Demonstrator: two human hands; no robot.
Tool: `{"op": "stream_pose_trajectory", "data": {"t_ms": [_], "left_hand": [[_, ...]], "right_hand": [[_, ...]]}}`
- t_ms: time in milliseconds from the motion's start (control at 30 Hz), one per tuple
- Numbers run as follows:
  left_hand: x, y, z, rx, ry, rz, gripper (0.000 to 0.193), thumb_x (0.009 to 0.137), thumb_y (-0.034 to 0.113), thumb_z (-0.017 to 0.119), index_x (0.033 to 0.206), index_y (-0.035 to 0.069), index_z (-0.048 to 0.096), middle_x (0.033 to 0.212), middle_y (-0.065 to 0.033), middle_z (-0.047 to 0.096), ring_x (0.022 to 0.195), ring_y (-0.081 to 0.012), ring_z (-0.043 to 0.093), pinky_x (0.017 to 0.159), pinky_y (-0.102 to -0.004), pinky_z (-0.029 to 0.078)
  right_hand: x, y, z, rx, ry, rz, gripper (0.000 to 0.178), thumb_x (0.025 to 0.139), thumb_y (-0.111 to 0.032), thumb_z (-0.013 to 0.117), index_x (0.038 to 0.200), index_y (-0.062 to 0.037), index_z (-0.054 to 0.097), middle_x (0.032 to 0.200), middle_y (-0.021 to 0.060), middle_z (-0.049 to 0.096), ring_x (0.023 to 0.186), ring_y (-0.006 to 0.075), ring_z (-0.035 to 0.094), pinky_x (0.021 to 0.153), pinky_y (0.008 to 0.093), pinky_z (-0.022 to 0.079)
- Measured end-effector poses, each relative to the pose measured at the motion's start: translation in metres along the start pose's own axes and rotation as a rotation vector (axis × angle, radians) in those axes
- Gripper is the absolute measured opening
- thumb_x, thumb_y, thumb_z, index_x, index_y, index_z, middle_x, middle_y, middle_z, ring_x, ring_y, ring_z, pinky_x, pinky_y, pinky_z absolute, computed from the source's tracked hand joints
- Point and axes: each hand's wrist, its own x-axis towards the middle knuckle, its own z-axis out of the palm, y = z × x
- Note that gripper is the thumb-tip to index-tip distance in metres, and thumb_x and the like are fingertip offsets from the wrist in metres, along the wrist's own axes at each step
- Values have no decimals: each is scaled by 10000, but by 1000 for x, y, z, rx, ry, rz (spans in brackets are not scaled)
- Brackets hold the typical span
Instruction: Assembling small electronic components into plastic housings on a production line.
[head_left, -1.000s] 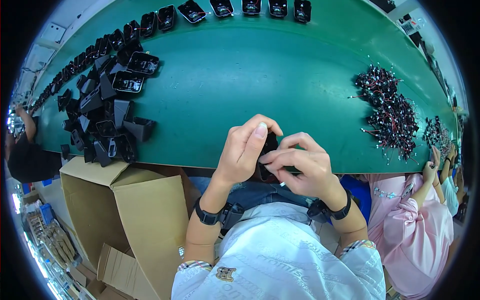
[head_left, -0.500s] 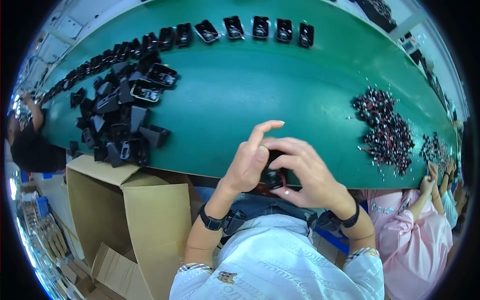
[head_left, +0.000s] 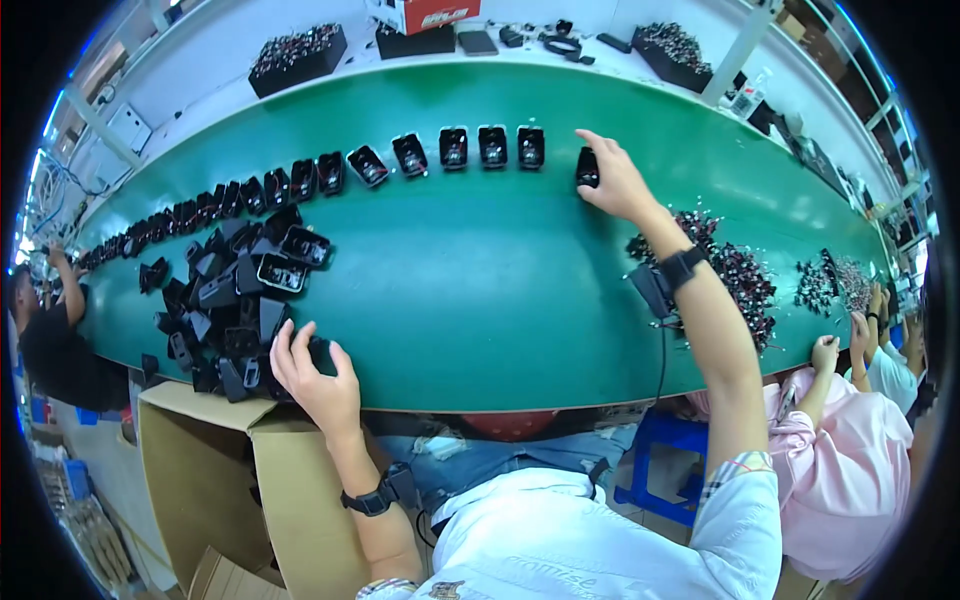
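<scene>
At the far side of the green table, my right hand [head_left: 620, 180] grips a black plastic housing [head_left: 588, 169] between thumb and fingers. It stands at the right end of a curved row of similar open-topped housings [head_left: 531, 147], with a gap before the nearest one. My left hand [head_left: 318, 385] is at the near right edge of a heap of black housings [head_left: 240, 290], its thumb and fingers curled around one dark housing [head_left: 321, 355] that they partly hide.
Heaped small wired parts [head_left: 735, 275] lie right, beneath my right forearm. An open cardboard box [head_left: 200, 450] stands below the table's near edge. A person in pink [head_left: 840, 470] sits to my right; another in black [head_left: 65, 340] works far left. Bins of parts [head_left: 298, 60] line the back shelf.
My hands have parted from in front of my body. The right carried a black housing forward to the row's end; the left moved left to the heap. The view has tilted up.
</scene>
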Motion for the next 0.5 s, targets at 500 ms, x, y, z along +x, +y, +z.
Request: {"op": "stream_pose_trajectory", "data": {"t_ms": [500], "left_hand": [[-9, 52, 20, -544, -193, 130, 242, 840, -37, 657, 1068, 31, 698, 1224, -146, 673, 1165, -357, 626, 986, -438, 513]], "right_hand": [[21, 19, 14, 93, -9, -122, 961, 757, -204, 871, 1576, -185, 371, 1554, 197, 417, 1399, 438, 451, 1177, 490, 411]]}}
